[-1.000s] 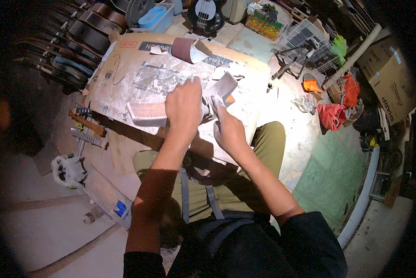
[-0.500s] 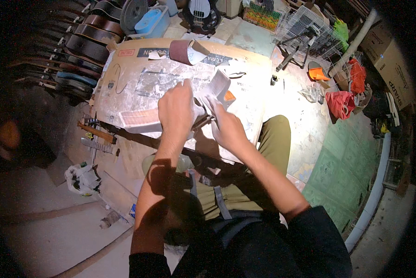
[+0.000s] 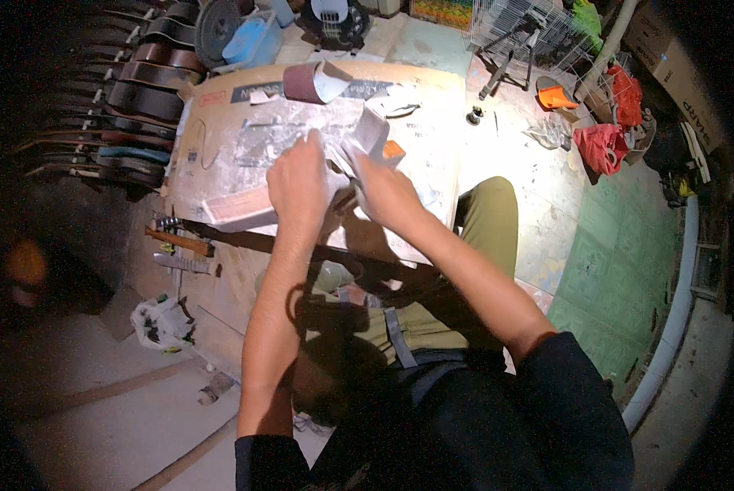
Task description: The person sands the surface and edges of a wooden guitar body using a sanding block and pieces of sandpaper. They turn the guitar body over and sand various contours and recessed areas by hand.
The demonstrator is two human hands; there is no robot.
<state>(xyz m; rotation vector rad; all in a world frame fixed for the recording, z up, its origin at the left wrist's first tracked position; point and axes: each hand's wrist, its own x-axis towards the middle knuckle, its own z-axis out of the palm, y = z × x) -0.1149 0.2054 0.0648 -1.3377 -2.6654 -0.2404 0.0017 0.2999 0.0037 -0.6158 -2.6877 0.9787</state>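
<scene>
A long, dust-whitened piece with a wooden end (image 3: 240,204) lies across the cardboard-covered board (image 3: 195,123), with an angled pale part (image 3: 371,131) rising to the right. My left hand (image 3: 297,182) is closed around its middle. Just right of that, my right hand (image 3: 379,186) is closed, thumb forward, on the pale dusty piece near the angled part; exactly what lies under its fingers is hidden. A small orange block (image 3: 394,149) shows behind that hand. Beyond are a curled maroon sandpaper strip (image 3: 300,83) and paper scraps (image 3: 265,96).
Guitars (image 3: 138,90) hang in a rack at left. A blue tub (image 3: 246,41), a black guitar (image 3: 332,20), a wire cage (image 3: 498,24) and a black stand (image 3: 510,65) stand behind. Red bags (image 3: 600,147) lie at right; tools (image 3: 179,241) lie left below the board.
Both hands and the piece sit slightly higher and further left in the picture, partly from head movement. My right hand has tipped forward over the piece, its grip kept.
</scene>
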